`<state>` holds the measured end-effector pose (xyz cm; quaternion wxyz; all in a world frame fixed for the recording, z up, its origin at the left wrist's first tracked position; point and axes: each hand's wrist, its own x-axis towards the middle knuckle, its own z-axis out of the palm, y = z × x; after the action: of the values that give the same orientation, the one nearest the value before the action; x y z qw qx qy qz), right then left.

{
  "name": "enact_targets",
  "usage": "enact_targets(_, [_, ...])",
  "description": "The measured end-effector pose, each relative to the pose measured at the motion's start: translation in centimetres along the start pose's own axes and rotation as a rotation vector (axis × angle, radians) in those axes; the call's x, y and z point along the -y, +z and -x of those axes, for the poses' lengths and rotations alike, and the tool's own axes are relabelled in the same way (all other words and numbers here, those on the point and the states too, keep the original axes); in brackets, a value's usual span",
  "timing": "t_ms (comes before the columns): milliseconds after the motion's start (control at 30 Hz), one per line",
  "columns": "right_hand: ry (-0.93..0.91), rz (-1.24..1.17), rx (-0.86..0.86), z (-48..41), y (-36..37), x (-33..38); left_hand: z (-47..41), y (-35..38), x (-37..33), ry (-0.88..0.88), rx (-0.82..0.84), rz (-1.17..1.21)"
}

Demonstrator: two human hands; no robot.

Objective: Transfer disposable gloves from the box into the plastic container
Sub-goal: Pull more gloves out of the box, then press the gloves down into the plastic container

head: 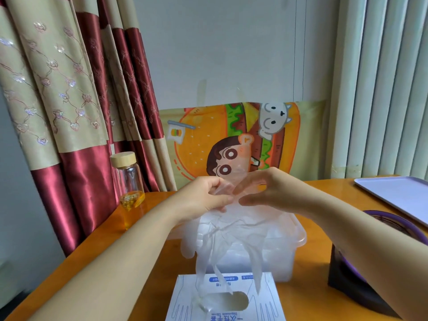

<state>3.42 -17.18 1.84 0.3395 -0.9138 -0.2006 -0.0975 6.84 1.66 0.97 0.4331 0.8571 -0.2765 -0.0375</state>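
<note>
A white glove box [222,297] with blue print and an oval opening lies at the table's near edge. Behind it stands a clear plastic container [294,249]. My left hand [203,195] and my right hand [261,188] both pinch the top of a thin clear disposable glove [231,237], held up over the container. Its fingers hang down in front of the container to the box opening. Part of the glove is hidden between my fingers.
A glass jar [129,181] with a wooden lid and yellow liquid stands at the left on the orange table [143,258]. A dark object with a purple ring [361,281] sits at the right, and a white tray [398,195] at the far right. A cartoon poster leans behind.
</note>
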Motion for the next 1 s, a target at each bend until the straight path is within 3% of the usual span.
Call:
enact_targets(133, [0.052, -0.055, 0.131, -0.9, -0.4, -1.1, -1.3, -0.8, 1.0, -0.005, 0.091, 0.031])
enact_targets(233, [0.060, -0.059, 0.114, -1.5, -0.6, -2.0, -2.1, -2.0, 2.0, -0.055, 0.136, 0.029])
enact_targets(300, [0.111, -0.046, 0.080, -1.8, -0.9, -3.2, -2.6, -3.3, 3.0, -0.116, 0.106, -0.111])
enact_targets(367, [0.178, 0.049, 0.055, -2.1, -0.6, -4.5, -3.5, -4.8, 4.9, -0.209, -0.024, -0.326])
enact_targets(433, [0.241, 0.128, 0.056, -2.2, 0.2, -5.8, -4.3, -5.8, 6.9, -0.302, -0.262, -0.478])
enact_targets(467, [0.266, 0.157, 0.061, -2.3, 0.7, -6.5, -4.5, -5.7, 7.3, -0.282, -0.405, -0.531])
enact_targets(533, [0.301, 0.224, 0.067, -2.4, 1.8, -7.6, -4.7, -4.3, 6.7, -0.074, -0.575, -0.569])
enact_targets(567, [0.309, 0.270, 0.070, -2.5, 2.3, -8.0, -4.7, -3.2, 5.8, 0.057, -0.527, -0.569])
enact_targets(633, [0.322, 0.373, 0.105, -2.7, 3.2, -8.4, -4.8, -0.3, 4.1, 0.181, -0.207, -0.564])
enact_targets(700, [0.330, 0.530, 0.178, -2.8, 3.9, -8.6, -5.2, 2.1, 3.7, 0.035, 0.163, -0.627])
enact_targets(767, [0.329, 0.701, 0.237, -2.8, 4.2, -8.6, -6.0, 3.4, 4.4, -0.166, 0.406, -0.764])
enact_targets(900, [0.262, 1.010, 0.303, -2.4, 4.2, -8.4, -6.9, 4.9, 5.7, -0.273, 0.506, -0.858])
enact_targets(1000, [0.163, 1.057, 0.209, -2.8, 4.3, -7.7, -7.5, 5.5, 6.6, -0.331, 0.531, -0.851])
